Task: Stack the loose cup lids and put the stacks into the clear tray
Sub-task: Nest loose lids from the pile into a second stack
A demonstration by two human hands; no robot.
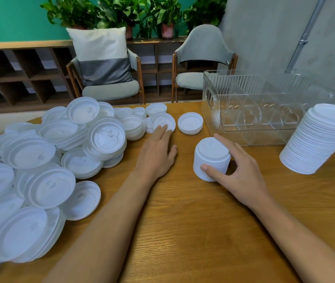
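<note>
The person's left grip (158, 152) lies flat on the wooden desk (183, 231) with its fingers straight and loose, holding nothing. Its fingertips touch the near rim of a single lid (163, 120) that sits upside down towards the far edge. The right grip (238, 170) is curled round a short stack of lids (211, 160) standing on the desk near the middle. The thumb presses the near side of the stack and the other fingers reach over its far side.

Just beyond that hand, the clear tray (264, 94) stands at the far right corner of the desk, ribbed along its walls and split by dividers into compartments. A tall stack of lids (317, 139) stands by the right edge, beside the tray and leaning a little. A low stack (190, 123) rests between the single lid and the tray, apart from both.

The heap of loose lids (60, 150) spreads over the whole left side of the desk, from the near left corner up to the far edge, many overlapping and most lying hollow side up.

Behind the desk stand two chairs (203, 58). The left one holds a white and grey cushion (103, 56). Potted plants (138, 13) line a low wooden shelf (23, 74) against a green wall.
</note>
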